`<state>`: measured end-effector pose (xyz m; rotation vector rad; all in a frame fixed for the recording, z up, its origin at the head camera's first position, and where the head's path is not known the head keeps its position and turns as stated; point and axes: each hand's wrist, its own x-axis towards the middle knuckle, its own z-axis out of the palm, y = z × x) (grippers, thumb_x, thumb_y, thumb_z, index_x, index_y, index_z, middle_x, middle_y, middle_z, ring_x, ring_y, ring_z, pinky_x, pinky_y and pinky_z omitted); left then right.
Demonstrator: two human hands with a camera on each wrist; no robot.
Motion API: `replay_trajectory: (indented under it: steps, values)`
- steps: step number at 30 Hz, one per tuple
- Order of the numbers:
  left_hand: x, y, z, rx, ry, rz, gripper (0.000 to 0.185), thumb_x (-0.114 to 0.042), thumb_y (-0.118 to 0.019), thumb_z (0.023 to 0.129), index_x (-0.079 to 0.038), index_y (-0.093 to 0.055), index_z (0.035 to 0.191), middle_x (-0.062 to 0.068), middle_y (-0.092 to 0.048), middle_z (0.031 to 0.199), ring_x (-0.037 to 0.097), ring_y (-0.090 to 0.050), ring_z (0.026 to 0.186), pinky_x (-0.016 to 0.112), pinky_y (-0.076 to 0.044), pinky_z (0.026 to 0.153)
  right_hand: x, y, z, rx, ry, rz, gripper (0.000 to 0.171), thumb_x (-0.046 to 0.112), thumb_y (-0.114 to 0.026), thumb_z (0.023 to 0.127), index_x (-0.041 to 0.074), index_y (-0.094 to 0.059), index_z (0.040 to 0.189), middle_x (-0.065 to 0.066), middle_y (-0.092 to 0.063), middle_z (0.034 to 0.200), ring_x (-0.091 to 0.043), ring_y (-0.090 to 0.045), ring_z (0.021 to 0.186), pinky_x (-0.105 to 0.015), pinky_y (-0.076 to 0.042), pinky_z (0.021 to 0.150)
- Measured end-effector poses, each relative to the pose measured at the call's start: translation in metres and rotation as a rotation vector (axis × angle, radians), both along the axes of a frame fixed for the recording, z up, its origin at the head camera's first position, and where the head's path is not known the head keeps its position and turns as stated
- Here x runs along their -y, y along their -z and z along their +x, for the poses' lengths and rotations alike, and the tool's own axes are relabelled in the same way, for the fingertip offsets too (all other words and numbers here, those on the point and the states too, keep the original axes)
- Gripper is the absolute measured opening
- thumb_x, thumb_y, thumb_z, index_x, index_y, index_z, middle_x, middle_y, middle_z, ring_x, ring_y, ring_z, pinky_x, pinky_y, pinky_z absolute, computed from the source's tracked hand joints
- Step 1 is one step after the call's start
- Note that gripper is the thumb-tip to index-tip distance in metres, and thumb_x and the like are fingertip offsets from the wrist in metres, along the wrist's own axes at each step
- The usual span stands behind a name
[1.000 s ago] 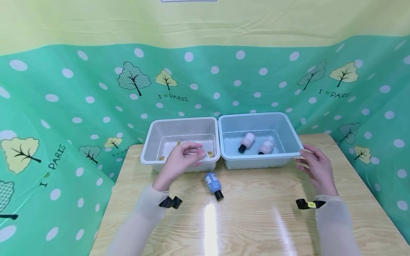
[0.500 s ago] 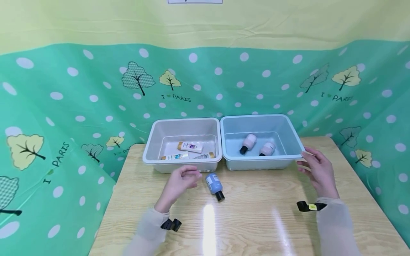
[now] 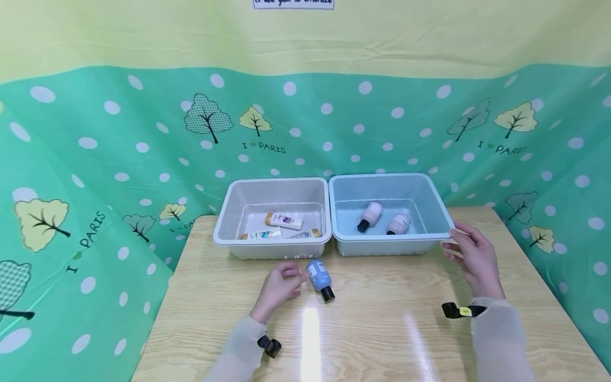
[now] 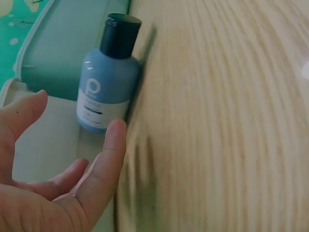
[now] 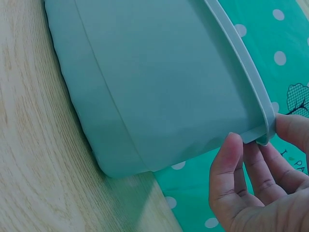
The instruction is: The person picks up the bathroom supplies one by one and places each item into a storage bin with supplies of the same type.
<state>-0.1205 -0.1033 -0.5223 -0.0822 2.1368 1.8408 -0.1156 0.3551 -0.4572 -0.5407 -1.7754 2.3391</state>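
Note:
A small blue bottle point(image 3: 317, 275) point(image 4: 106, 87) with a black cap lies on its side on the wooden table point(image 3: 382, 329), just in front of the white bin point(image 3: 272, 240). My left hand point(image 3: 295, 278) point(image 4: 72, 125) is low over the table just left of the bottle, thumb and fingers spread toward it, holding nothing. My right hand point(image 3: 453, 240) point(image 5: 258, 133) pinches the front right corner of the blue bin point(image 3: 386, 237) point(image 5: 159, 87), with the thumb under the rim. Two pink bottles point(image 3: 369, 215) lie in the blue bin.
Three small tubes point(image 3: 284, 219) lie in the white bin. The two bins stand side by side at the table's far edge, against a green dotted cloth backdrop point(image 3: 119, 159). Bare wood stretches from the bottle to the near edge.
My left hand has come back from over the white bin and dropped to the table beside the blue bottle. The right hand has stayed on the blue bin's corner.

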Motion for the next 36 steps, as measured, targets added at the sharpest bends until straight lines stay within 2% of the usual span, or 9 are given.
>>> replay_trajectory:
  steps: [6, 12, 19, 27, 30, 36]
  values:
    - [-0.010, 0.008, -0.005, 0.000, 0.003, -0.044, 0.074, -0.032, -0.082, 0.085, 0.007, -0.048, 0.138, 0.023, -0.060, 0.123, 0.029, -0.067, 0.097, 0.036, -0.061, 0.071, 0.000, 0.001, 0.000, 0.001, 0.004, 0.001, 0.051, 0.023, -0.076, 0.091, 0.010, -0.057, 0.137, -0.004, -0.062, 0.115, -0.018, -0.069, 0.079, -0.028, -0.060, 0.064]
    - [-0.023, 0.007, -0.007, 0.006, 0.023, -0.053, 0.074, -0.032, -0.083, 0.084, 0.009, -0.049, 0.136, 0.022, -0.061, 0.117, 0.026, -0.069, 0.087, 0.034, -0.061, 0.070, 0.000, 0.002, 0.000, 0.000, 0.005, -0.007, 0.050, 0.022, -0.076, 0.091, 0.010, -0.057, 0.136, -0.004, -0.063, 0.114, -0.018, -0.070, 0.078, -0.028, -0.060, 0.063]
    - [-0.034, 0.004, -0.009, -0.028, 0.041, -0.103, 0.075, -0.029, -0.085, 0.082, 0.012, -0.050, 0.133, 0.021, -0.062, 0.111, 0.024, -0.068, 0.081, 0.033, -0.061, 0.066, 0.000, 0.002, 0.000, -0.002, 0.008, -0.019, 0.049, 0.021, -0.076, 0.091, 0.010, -0.057, 0.136, -0.005, -0.063, 0.115, -0.018, -0.070, 0.078, -0.028, -0.060, 0.063]
    - [-0.042, 0.007, -0.014, -0.047, 0.027, -0.192, 0.076, -0.038, -0.088, 0.076, 0.003, -0.056, 0.132, 0.014, -0.063, 0.109, 0.021, -0.067, 0.079, 0.030, -0.060, 0.061, -0.001, 0.002, 0.000, 0.001, 0.010, -0.008, 0.051, 0.022, -0.076, 0.091, 0.011, -0.057, 0.136, -0.004, -0.065, 0.114, -0.017, -0.070, 0.078, -0.028, -0.060, 0.063]
    - [-0.042, 0.008, -0.014, -0.047, 0.021, -0.177, 0.072, -0.034, -0.089, 0.076, 0.004, -0.058, 0.129, 0.015, -0.063, 0.109, 0.022, -0.067, 0.082, 0.030, -0.060, 0.062, -0.001, 0.002, 0.000, 0.003, 0.010, -0.006, 0.051, 0.022, -0.076, 0.091, 0.011, -0.057, 0.137, -0.004, -0.065, 0.114, -0.017, -0.071, 0.078, -0.028, -0.060, 0.063]
    - [-0.041, 0.007, -0.012, -0.024, 0.015, -0.081, 0.067, -0.022, -0.087, 0.080, 0.010, -0.054, 0.129, 0.021, -0.063, 0.116, 0.027, -0.068, 0.092, 0.033, -0.060, 0.068, -0.001, 0.002, 0.000, 0.010, 0.014, -0.007, 0.052, 0.023, -0.077, 0.091, 0.011, -0.057, 0.137, -0.004, -0.063, 0.114, -0.017, -0.071, 0.079, -0.028, -0.060, 0.063]
